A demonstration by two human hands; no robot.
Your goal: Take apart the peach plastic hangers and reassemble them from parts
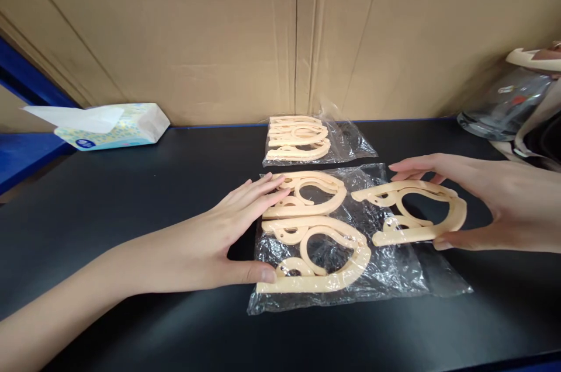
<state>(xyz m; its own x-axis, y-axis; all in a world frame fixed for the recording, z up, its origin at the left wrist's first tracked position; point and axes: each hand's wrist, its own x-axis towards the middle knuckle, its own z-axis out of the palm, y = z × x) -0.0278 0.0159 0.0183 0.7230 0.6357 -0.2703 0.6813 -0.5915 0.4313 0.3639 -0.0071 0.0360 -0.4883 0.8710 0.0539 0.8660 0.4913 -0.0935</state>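
Note:
Beige folding clothes hangers (337, 281), folded up, lie in a clear plastic bag (385, 278) on the black table. Fingers spread, my left hand (245, 226) rests on the left ends of the two hangers there, thumb on the lower one and fingertips on the upper one. At the bag's right side, my right hand (491, 202) grips another folded hanger (458, 214) by its rounded end, between thumb and fingers. This hanger is over the bag's open part; whether it touches the plastic I cannot tell.
Behind, a second clear bag (350, 141) holds several folded hangers (302, 156). A tissue pack (144, 124) stands at the back left. A glass pitcher (504, 103) is at the back right, beside a dark object with pale straps (521, 144). Cardboard (197, 39) walls the back.

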